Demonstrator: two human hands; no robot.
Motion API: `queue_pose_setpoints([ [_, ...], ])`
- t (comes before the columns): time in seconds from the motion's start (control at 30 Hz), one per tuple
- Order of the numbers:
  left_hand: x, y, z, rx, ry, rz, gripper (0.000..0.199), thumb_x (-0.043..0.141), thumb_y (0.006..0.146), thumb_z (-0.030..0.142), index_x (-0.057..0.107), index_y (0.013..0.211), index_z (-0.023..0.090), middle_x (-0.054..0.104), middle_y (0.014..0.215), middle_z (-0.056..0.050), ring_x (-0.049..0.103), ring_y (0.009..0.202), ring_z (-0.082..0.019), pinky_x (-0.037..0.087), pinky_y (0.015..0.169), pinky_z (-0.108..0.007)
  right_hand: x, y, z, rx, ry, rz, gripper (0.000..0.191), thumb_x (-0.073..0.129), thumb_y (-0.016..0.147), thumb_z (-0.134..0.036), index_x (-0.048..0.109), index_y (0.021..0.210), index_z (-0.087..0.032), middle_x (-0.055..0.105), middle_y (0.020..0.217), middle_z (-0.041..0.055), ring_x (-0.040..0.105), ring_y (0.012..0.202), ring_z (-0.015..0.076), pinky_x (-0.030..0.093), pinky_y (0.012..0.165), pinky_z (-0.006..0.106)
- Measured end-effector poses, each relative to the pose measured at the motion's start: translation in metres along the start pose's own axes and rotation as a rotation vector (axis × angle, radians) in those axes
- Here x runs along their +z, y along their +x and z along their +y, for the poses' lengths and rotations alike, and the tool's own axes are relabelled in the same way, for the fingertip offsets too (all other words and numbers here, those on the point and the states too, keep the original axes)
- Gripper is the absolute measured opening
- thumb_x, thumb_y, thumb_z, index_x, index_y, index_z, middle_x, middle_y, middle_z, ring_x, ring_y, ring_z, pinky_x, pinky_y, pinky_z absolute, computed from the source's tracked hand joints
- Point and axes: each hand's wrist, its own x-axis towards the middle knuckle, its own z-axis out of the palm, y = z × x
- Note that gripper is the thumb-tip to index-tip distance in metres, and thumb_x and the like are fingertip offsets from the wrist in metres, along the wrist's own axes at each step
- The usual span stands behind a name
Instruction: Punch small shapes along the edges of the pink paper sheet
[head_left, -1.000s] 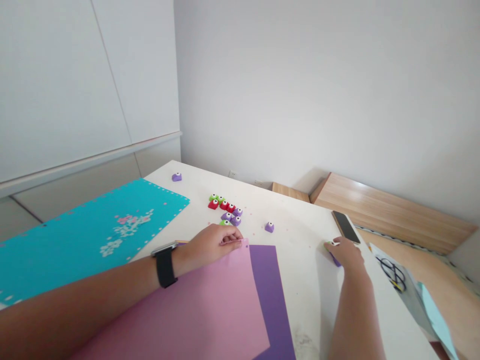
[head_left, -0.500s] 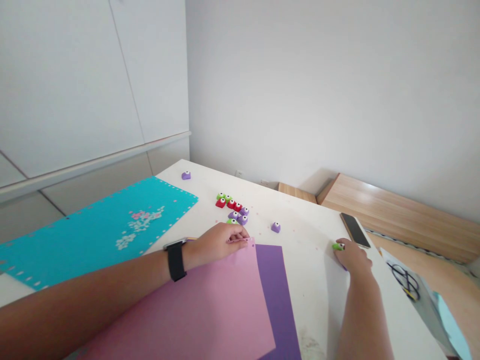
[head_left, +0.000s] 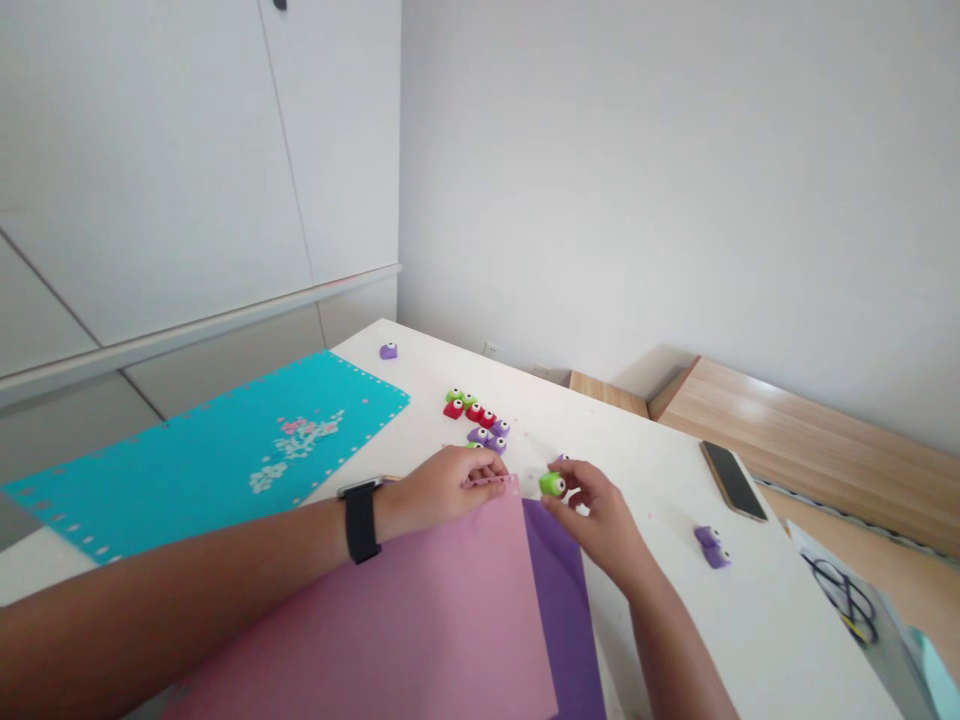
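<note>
My left hand (head_left: 466,484), wearing a dark wristband, is closed on the top edge of a pink sheet of paper (head_left: 420,600) near its far right corner. Between the fingertips of my right hand (head_left: 596,510) is a small green craft punch (head_left: 553,484) with a white round button, held just right of that corner and apart from it. A purple sheet (head_left: 566,610) lies partly under the pink one. Beyond my left hand sit several red punches (head_left: 473,412), green punches (head_left: 456,397) and purple punches (head_left: 495,436) in a cluster.
At the left lies a blue sheet (head_left: 217,450) with holes along its edges and paper cut-outs on it. Two purple punches (head_left: 712,547) stand at the right, near a phone (head_left: 733,480). Another purple punch (head_left: 388,351) is at the far corner of the white table (head_left: 645,450).
My right hand has picked up the green punch from the table's right side and carried it left to the pink sheet's corner. My left hand keeps its hold. The view has shifted slightly.
</note>
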Motion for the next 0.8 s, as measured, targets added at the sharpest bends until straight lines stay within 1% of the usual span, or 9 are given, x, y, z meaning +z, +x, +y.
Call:
queue_pose_setpoints([
  [0.07, -0.0001, 0.0005, -0.0005, 0.004, 0.011, 0.023, 0.028, 0.059, 0.093, 0.045, 0.069, 0.1, 0.019, 0.073, 0.091, -0.004, 0.068, 0.084, -0.019, 0.049, 0.074, -0.026, 0.0121, -0.0028, -0.0041, -0.015, -0.043, -0.055, 0.031, 0.07, 0.081, -0.028, 0.067, 0.111, -0.022, 0.067, 0.093, 0.0044, 0.063, 0.077, 0.018, 0.052, 0.067, 0.029],
  [0.13, -0.0002, 0.0008, -0.0009, 0.006, 0.018, 0.034, 0.027, 0.059, 0.093, 0.044, 0.069, 0.099, 0.019, 0.073, 0.092, -0.004, 0.068, 0.085, -0.019, 0.049, 0.076, -0.026, 0.0166, -0.0048, -0.0044, -0.028, -0.076, -0.072, 0.029, 0.07, 0.08, -0.025, 0.068, 0.109, -0.022, 0.066, 0.091, 0.0031, 0.062, 0.077, 0.0175, 0.051, 0.068, 0.029],
  [0.33, 0.0001, 0.0007, -0.0006, 0.001, 0.03, 0.043, 0.028, 0.059, 0.093, 0.045, 0.07, 0.098, 0.019, 0.074, 0.092, -0.004, 0.067, 0.084, -0.019, 0.048, 0.075, -0.026, 0.0164, -0.0052, -0.0026, -0.025, -0.081, -0.081, 0.031, 0.069, 0.079, -0.022, 0.067, 0.11, -0.023, 0.064, 0.091, 0.0027, 0.062, 0.076, 0.0169, 0.051, 0.069, 0.029],
  [0.8, 0.0005, 0.0009, -0.001, -0.009, 0.016, 0.046, 0.031, 0.06, 0.092, 0.047, 0.07, 0.099, 0.019, 0.073, 0.088, -0.004, 0.067, 0.081, -0.019, 0.049, 0.072, -0.026, 0.0155, -0.0055, -0.0011, 0.011, -0.031, -0.11, 0.031, 0.072, 0.08, -0.027, 0.067, 0.11, -0.024, 0.063, 0.088, 0.0012, 0.06, 0.072, 0.0162, 0.05, 0.065, 0.029],
])
